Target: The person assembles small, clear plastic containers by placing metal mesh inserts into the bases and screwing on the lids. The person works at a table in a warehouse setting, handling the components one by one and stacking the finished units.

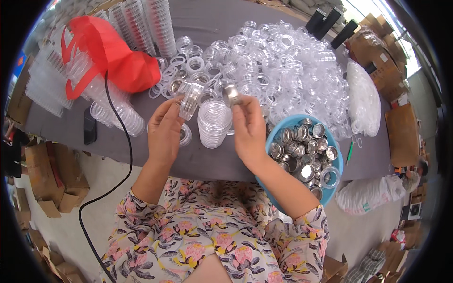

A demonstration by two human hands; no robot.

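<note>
My left hand (pixel 164 123) is closed on a clear plastic ring-shaped part (pixel 190 100), held on edge above the table. In my right hand (pixel 248 123) a shiny metal cup (pixel 231 94) is pinched between thumb and fingers. Between the two hands stands a stack of clear round plastic parts (pixel 213 123). To the right, a blue basin (pixel 272 133) holds many similar metal cups (pixel 307 170), with one clear ring (pixel 330 177) lying on them near its rim. A few rings and metal cups lie just beyond my left hand.
A large heap of clear plastic rings (pixel 288 61) covers the table's far side. Tall stacks of clear parts (pixel 158 28) and a red bag (pixel 111 54) stand at left. A black cable (pixel 123 123) hangs over the table edge; a white plastic bag (pixel 363 96) and green pen (pixel 350 152) lie at right.
</note>
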